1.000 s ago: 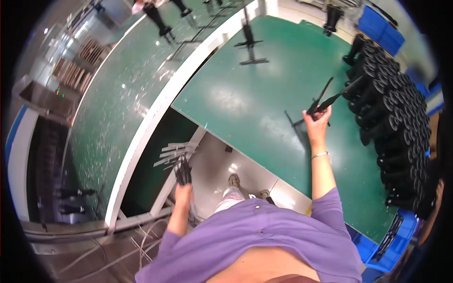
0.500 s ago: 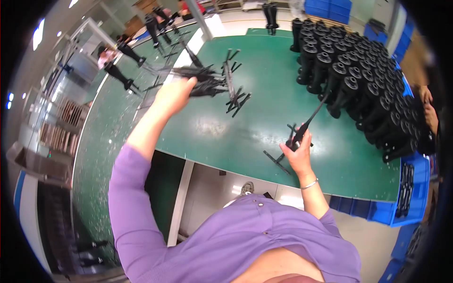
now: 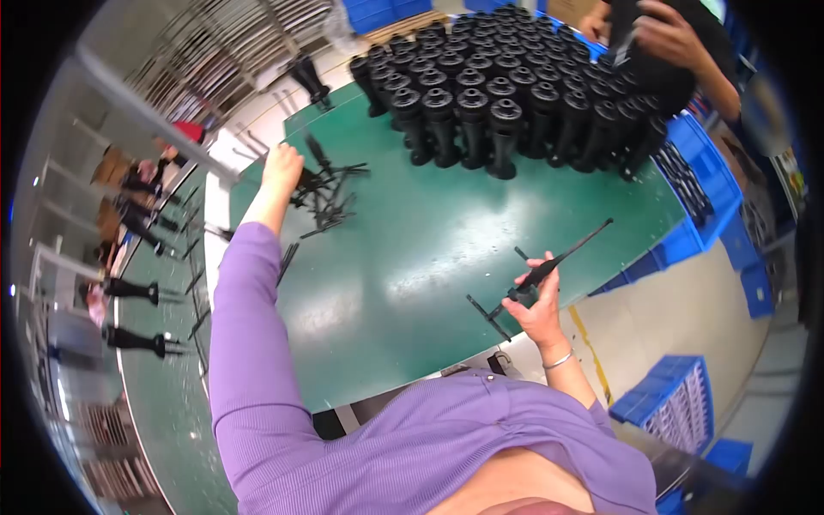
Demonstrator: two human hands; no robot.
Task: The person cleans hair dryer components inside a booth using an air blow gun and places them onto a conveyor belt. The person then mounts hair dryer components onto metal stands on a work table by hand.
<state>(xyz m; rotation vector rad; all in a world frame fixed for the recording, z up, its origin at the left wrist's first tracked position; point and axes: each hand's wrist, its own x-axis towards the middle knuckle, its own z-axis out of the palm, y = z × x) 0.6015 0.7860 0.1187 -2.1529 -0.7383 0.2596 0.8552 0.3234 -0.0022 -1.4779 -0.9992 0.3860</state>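
My right hand [image 3: 539, 316], with a bracelet at the wrist, is closed around a black part with a long thin rod [image 3: 566, 256]. The rod points up and to the right, and short crossbars stick out at its lower left end. My left hand [image 3: 281, 172] reaches to the far left of the green table [image 3: 412, 283], its fingers curled. What lies inside them, if anything, is hidden. Just right of that hand lies a tangled pile of black crossbar frames [image 3: 330, 202].
Many black flared tubes [image 3: 472, 129] stand upright in rows at the back right. Beyond them another person's hand [image 3: 669, 34] touches a dark object. A blue bin [image 3: 717, 184] at the right edge holds black parts. Another blue crate [image 3: 669, 399] stands lower right.
The view has swung to the right, so the tubes and pile appear further left. My left hand has moved from over the pile to its far left side. The right hand keeps its hold.
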